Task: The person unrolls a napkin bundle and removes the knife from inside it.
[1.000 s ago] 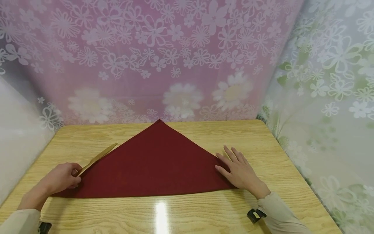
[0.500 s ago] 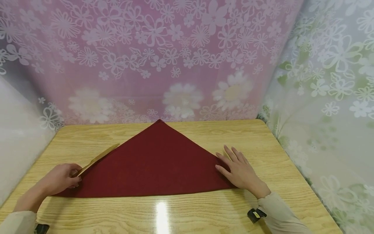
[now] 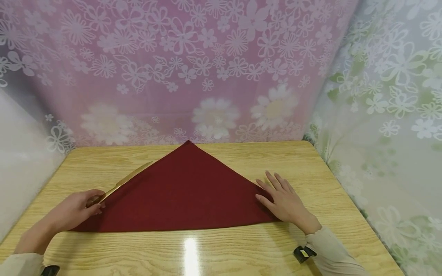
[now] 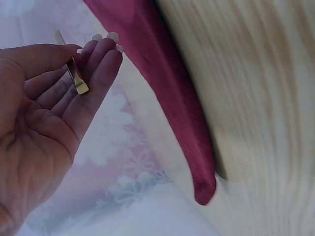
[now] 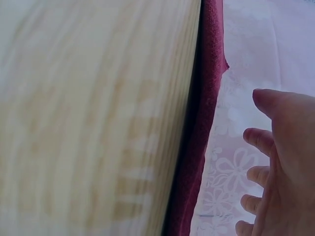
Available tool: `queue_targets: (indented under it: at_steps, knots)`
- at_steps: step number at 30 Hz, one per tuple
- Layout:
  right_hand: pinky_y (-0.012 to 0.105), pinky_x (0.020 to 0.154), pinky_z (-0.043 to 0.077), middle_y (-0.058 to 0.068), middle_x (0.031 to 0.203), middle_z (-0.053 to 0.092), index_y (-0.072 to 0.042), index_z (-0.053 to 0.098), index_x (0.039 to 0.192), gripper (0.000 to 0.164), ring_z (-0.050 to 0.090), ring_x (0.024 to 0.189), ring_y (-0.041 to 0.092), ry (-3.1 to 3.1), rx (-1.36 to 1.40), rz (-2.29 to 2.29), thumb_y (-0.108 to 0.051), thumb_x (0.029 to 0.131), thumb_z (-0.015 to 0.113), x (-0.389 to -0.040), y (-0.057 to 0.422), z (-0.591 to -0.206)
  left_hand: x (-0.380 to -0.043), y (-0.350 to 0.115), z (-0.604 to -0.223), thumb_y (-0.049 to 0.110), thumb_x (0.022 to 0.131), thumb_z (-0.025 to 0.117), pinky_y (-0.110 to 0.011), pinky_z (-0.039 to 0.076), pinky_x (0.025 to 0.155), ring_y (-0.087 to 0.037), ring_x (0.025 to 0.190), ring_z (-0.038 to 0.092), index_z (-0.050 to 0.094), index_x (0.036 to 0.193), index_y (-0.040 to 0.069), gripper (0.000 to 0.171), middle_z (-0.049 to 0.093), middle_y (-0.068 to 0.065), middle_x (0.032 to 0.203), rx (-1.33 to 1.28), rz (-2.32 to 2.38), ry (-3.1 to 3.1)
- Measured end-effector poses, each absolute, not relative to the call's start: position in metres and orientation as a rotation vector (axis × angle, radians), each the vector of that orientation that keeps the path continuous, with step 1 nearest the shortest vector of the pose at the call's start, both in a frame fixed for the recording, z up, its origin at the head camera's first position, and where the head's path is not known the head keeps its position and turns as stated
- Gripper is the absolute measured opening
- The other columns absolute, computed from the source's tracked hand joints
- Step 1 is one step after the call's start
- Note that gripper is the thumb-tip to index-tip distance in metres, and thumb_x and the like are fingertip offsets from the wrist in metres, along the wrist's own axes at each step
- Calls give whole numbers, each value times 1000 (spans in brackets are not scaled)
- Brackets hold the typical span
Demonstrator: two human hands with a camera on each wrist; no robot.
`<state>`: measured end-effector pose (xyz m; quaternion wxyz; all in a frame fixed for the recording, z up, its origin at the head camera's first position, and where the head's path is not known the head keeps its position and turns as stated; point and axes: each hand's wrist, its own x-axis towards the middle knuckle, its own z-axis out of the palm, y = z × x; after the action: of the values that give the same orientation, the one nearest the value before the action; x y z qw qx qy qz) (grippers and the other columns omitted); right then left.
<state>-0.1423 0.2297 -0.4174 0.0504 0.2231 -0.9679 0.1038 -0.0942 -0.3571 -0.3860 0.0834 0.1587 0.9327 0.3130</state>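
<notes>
A dark red cloth [image 3: 186, 191], folded into a triangle, lies on the table with its point away from me. My left hand [image 3: 77, 207] pinches a gold table knife [image 3: 131, 177] by its handle, over the cloth's left corner. The blade points away and rightward, running along the cloth's left slanted edge. In the left wrist view, the flat handle end [image 4: 80, 86] shows between thumb and fingers, beside the cloth's narrow corner [image 4: 202, 187]. My right hand [image 3: 284, 201] spreads its straight fingers over the cloth's right corner, holding nothing. In the right wrist view, that hand's fingers extend toward the cloth [image 5: 209, 83].
The wood-grain table [image 3: 241, 249] carries a bright light reflection near the front. A pink flowered curtain [image 3: 155, 96] hangs along its back edge. Another flowered curtain [image 3: 390, 134] borders the right side. A black wrist device [image 3: 304, 253] sits below the right sleeve.
My left hand has slid the knife rightward and away along the cloth's left edge, mostly in the last half second. My right hand and the cloth have hardly moved.
</notes>
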Motion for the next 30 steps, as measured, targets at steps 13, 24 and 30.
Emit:
queue_targets:
  at_steps: [13,24,30]
  knots:
    - [59,109,18,15,155,23,-19,43,146,55,18,140,39,-2937,688,320,-46,98,49,-137,231,-413,-96,-328,-377,-2,92,60,-27,56,63,-8,80,67,53,121,-14,32,68,-13,95,695,1174,2792]
    - [61,107,20,15,155,24,-19,44,146,55,19,139,41,-2930,699,308,-45,98,49,-135,235,-412,-97,-306,-366,4,98,53,-32,57,71,-17,86,68,47,128,-15,36,66,-18,104,750,1262,2598]
    - [61,107,21,15,154,24,-19,44,146,54,20,139,41,-2920,708,301,-45,99,49,-133,238,-412,-95,-290,-365,5,96,56,-32,56,70,-17,85,67,51,127,-9,35,65,-12,101,795,1250,2556]
